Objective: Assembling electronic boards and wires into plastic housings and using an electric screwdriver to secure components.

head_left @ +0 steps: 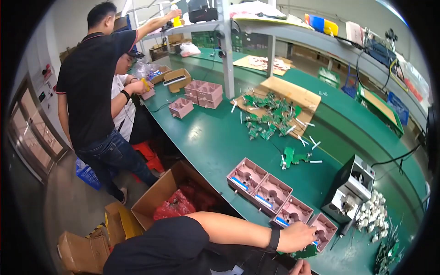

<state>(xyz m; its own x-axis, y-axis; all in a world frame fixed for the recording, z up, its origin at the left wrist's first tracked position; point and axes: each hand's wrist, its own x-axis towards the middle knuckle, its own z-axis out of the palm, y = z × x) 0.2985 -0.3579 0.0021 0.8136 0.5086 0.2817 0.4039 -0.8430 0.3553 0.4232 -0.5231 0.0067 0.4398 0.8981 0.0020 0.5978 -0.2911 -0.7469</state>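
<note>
My left hand, with a black band at the wrist, reaches over the nearest pink plastic box. Its fingers are bent together at the box's edge; what they pinch is too small to make out. Just below that hand a green circuit board shows, partly covered. At the lower edge my right hand comes in only in part, fingers curled, close to the board; anything in its grip is hidden. Further pink boxes stand in a row beyond, each with a blue strip inside.
A grey machine stands right of the boxes, by a heap of white parts. Many circuit boards lie on cardboard further back. An open carton sits left of the table. Two people are at the far left.
</note>
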